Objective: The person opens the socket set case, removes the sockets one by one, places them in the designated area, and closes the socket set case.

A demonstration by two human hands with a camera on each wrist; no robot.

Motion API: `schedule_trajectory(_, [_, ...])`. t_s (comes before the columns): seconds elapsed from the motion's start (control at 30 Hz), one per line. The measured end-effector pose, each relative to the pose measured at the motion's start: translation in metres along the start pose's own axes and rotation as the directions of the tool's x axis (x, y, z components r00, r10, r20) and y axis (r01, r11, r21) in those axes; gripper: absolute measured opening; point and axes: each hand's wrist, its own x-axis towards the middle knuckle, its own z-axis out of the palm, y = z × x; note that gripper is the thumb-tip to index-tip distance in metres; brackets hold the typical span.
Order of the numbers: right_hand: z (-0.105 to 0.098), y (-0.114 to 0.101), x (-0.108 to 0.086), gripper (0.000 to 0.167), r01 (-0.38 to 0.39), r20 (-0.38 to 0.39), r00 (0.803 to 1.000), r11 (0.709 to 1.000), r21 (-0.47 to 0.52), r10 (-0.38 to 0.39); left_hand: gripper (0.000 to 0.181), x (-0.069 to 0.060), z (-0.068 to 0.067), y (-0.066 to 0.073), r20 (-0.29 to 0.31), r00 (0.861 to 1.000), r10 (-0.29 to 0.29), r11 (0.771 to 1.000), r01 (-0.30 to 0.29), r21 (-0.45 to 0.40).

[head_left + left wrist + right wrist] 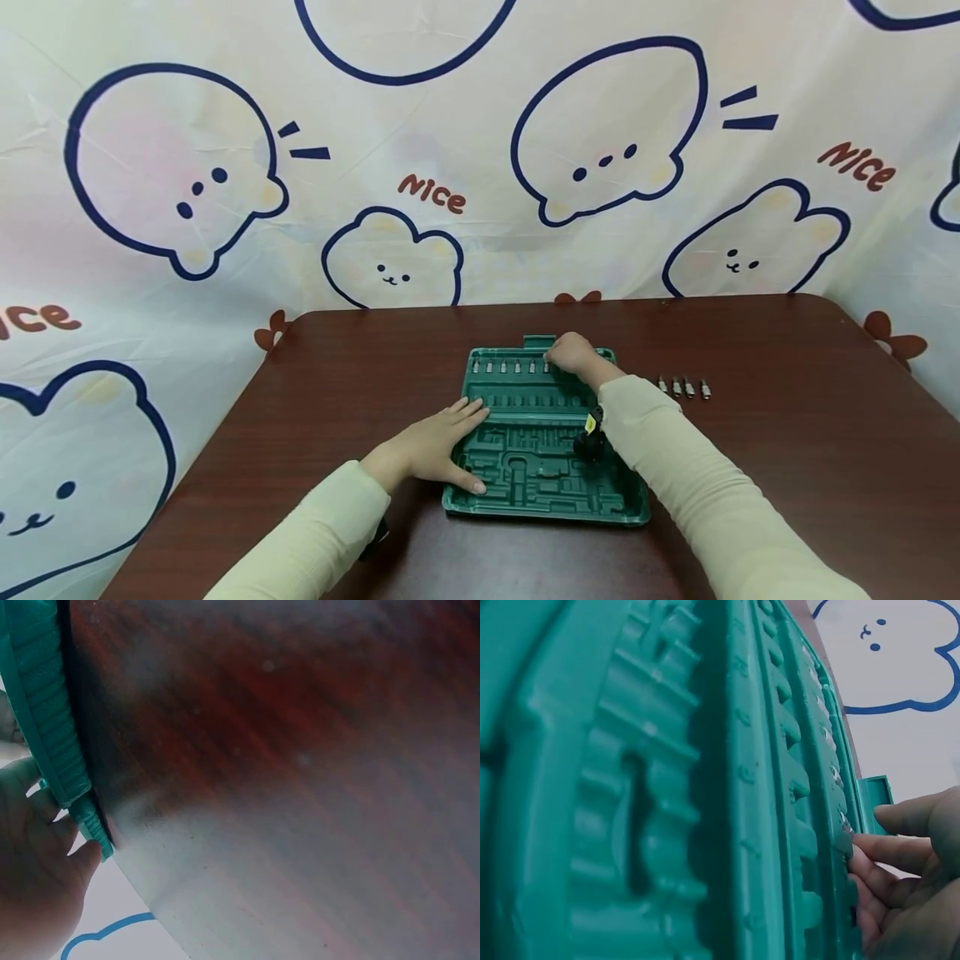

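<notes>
A green moulded tool case (517, 510) lies unfolded on the table. Several small silver bits (503, 367) stand in a row in its far section. My left hand (431, 442) rests on the case's left edge with spread fingers; the left wrist view shows this hand (37, 855) beside the case's side wall (49, 697). At the right end of the row, my right hand (576, 354) reaches into the case. In the right wrist view, a fingertip of this hand (915, 870) touches a bit (845, 823) in its slot. The thumb appears apart, and whether the bit is pinched is unclear.
Several loose silver bits (689, 387) lie on the brown table (787, 450), right of the case. A green latch tab (538, 341) sticks out from the case's far edge. Behind the table hangs a printed cloth (495, 258).
</notes>
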Motion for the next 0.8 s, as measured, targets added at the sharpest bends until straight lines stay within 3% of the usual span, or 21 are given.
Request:
schedule_trajectory(0.27, [0.0003,-0.0003,0.0013,0.041,-0.026,-0.048,0.998,0.997,0.069,0.03,0.103,0.0002,0.0003,-0.0002,-0.006,1.0,0.0,1.0,0.0,0.007])
schedule_trajectory(0.6, [0.0028,-0.0033,-0.0018,0.01,-0.135,-0.109,0.982,0.98,0.149,0.152,0.103,0.0003,0.0026,-0.0003,0.007,1.0,-0.012,1.0,0.012,0.0])
schedule_trajectory(0.8, [0.0002,-0.0053,-0.0018,0.016,-0.138,-0.072,0.986,0.981,0.134,0.149,0.103,0.0018,0.0007,-0.0003,0.005,1.0,-0.017,1.0,0.017,-0.01])
